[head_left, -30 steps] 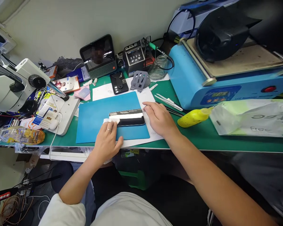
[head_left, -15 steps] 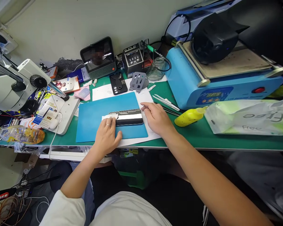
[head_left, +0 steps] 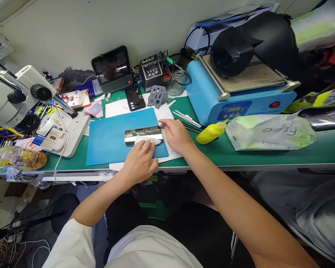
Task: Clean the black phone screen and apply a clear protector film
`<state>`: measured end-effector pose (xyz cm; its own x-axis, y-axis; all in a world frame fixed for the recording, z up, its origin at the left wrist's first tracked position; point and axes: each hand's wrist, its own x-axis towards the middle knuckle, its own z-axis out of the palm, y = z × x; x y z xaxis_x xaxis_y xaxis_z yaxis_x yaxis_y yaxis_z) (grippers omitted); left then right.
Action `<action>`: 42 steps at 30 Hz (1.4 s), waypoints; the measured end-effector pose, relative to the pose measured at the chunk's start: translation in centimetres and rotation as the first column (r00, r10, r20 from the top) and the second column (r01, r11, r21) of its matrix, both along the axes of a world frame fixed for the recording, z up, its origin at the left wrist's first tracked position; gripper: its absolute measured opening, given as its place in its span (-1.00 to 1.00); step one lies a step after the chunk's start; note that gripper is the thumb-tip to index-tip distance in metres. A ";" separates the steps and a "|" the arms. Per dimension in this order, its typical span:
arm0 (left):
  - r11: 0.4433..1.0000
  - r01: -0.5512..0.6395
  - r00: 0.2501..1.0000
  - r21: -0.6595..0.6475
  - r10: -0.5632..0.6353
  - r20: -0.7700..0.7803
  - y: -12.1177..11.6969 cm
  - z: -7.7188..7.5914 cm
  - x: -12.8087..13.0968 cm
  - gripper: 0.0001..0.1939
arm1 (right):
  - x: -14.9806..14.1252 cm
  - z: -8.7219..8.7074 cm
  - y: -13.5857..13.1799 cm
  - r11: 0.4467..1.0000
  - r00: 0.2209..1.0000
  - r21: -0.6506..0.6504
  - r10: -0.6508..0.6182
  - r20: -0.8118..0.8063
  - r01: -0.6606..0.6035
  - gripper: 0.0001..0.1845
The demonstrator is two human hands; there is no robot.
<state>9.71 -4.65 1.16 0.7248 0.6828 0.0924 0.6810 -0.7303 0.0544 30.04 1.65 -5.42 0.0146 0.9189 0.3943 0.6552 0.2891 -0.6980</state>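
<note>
A smartphone point(head_left: 130, 137) with a dark, glossy screen lies lengthwise on a blue mat point(head_left: 106, 145). My left hand point(head_left: 141, 162), a ring on one finger, presses a white tissue point(head_left: 141, 139) onto the lower right part of the screen with its fingers together. At the phone's right end, my right hand point(head_left: 177, 137) has its fingers bent around the edge, with the thumb side partly hidden. White paper point(head_left: 171, 153) shows under the mat and beneath my right hand.
A yellow squeeze bottle point(head_left: 210, 133), tweezers point(head_left: 187, 119) and a wipes pack point(head_left: 270, 132) lie to the right, before a blue heating machine point(head_left: 240, 100). Behind the mat are another phone point(head_left: 135, 98) and a grey stand point(head_left: 156, 96). A microscope point(head_left: 28, 96) stands left.
My left hand has slid the tissue rightward along the screen, uncovering the phone's left end. My right hand stays at the right end. The view has shifted slightly to the right.
</note>
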 end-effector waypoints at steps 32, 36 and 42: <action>0.897 0.403 0.901 -0.181 -0.424 -0.095 10.3 2.7 -3.2 -0.48 | 0.1 1.4 -0.4 0.995 0.996 -0.079 -0.070 -0.047 0.066 -0.55; 0.915 0.380 0.913 -0.133 -0.394 -0.103 10.2 1.9 -1.1 -0.34 | 0.1 1.2 -0.3 0.996 0.996 -0.059 -0.069 -0.047 0.066 -0.54; 0.936 0.335 0.929 -0.105 -0.346 -0.127 10.9 1.6 1.9 -0.47 | 0.2 0.7 -0.1 0.993 0.993 -0.055 -0.105 -0.061 0.102 -0.56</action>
<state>11.61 6.21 2.81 0.9165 0.3934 -0.0727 0.3970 -0.9168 0.0443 30.28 1.52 -4.71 0.1346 0.9300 0.3419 0.6333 0.1847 -0.7515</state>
